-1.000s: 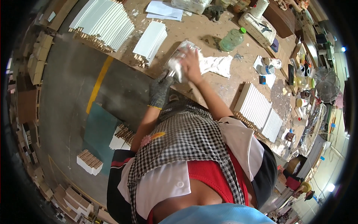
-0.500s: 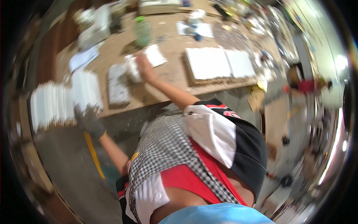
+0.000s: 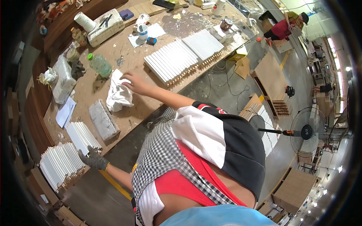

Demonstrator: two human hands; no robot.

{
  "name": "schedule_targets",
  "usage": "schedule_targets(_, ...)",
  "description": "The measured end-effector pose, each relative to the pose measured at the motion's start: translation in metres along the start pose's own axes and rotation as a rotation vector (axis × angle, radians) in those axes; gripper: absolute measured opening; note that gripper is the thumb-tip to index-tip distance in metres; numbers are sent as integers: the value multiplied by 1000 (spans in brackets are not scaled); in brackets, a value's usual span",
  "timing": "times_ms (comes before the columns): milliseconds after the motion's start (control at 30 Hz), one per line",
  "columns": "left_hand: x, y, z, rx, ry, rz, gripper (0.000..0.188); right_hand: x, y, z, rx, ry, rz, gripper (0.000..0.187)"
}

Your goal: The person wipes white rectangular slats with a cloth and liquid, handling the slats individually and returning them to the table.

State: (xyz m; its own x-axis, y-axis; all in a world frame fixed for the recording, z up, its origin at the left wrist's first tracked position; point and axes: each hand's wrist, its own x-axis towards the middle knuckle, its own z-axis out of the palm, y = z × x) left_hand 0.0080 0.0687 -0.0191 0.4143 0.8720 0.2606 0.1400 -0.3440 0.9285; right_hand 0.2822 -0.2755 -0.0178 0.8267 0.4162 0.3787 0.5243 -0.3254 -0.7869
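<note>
My left hand, in a dark grey glove, rests against the near end of a stack of white slats at the table's front left edge. Its fingers are spread over the slat ends. Beside it lies a second, larger stack of white slats. My bare right hand is at the right edge of a crumpled white cloth, fingers loosely bent and apart, fingertips touching it. Between the two hands sits a plaster-smeared whitish block.
A green-capped bottle stands behind the cloth. More white slats lie in rows to the right. Beyond are a white cup and a blue sponge-like block. A standing fan is right, and a person is farther off.
The view has turned, so the table appears rotated. The white cloth, earlier spread on both sides of my right hand, now lies bunched to its left. My left hand stays at the slat ends.
</note>
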Motion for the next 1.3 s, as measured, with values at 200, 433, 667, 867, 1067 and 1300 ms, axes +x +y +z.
schedule_targets(200,7,-7,-11,593,55,395,54,4,16,-120,-202,271,-27,32)
schedule_targets(433,-14,25,-30,764,322,484,52,-24,186,-385,-959,773,411,61)
schedule_targets(667,-80,97,92,696,172,730,41,-42,262,-522,-887,557,505,72)
schedule_targets(867,-206,154,261,266,-561,420,35,-34,215,-594,-784,1132,454,73)
schedule_targets(1067,-274,161,338,244,-872,91,78,-37,242,-548,-779,697,336,76)
schedule_targets(1300,-276,145,345,233,-804,-68,64,-43,257,-529,-853,513,420,96)
